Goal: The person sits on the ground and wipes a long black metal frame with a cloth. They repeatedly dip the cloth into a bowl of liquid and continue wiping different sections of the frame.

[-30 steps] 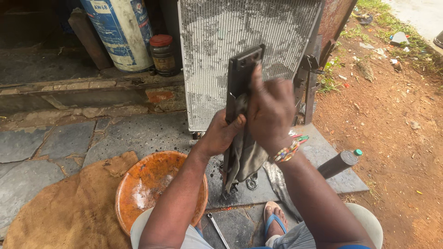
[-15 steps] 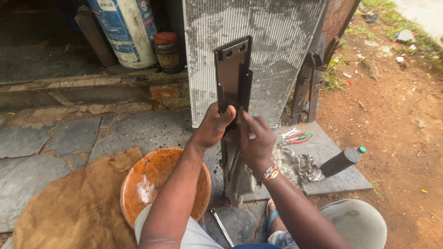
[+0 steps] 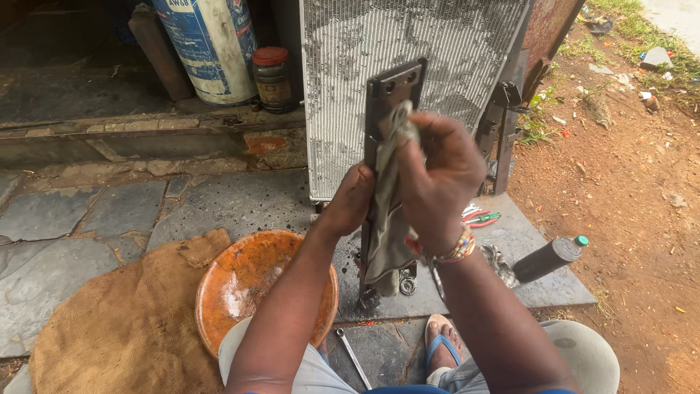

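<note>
A long dark metal bracket (image 3: 394,89) stands upright on the stone floor in front of me. My left hand (image 3: 351,198) grips its left edge at mid height. My right hand (image 3: 436,174) presses a grey rag (image 3: 388,219) against the bracket's face near the top; the rag hangs down over the lower part. A beaded bracelet circles my right wrist.
A silver finned radiator (image 3: 408,51) leans upright behind the bracket. An orange bowl (image 3: 248,281) sits on burlap (image 3: 124,328) at the left. A wrench (image 3: 353,356), a black bottle with a green cap (image 3: 550,257), pliers (image 3: 481,217), a blue-white drum (image 3: 211,44) and a jar (image 3: 271,76) are around.
My right hand with the rag has slid up the bracket from mid height to near its top. My left hand stays on the bracket's left edge.
</note>
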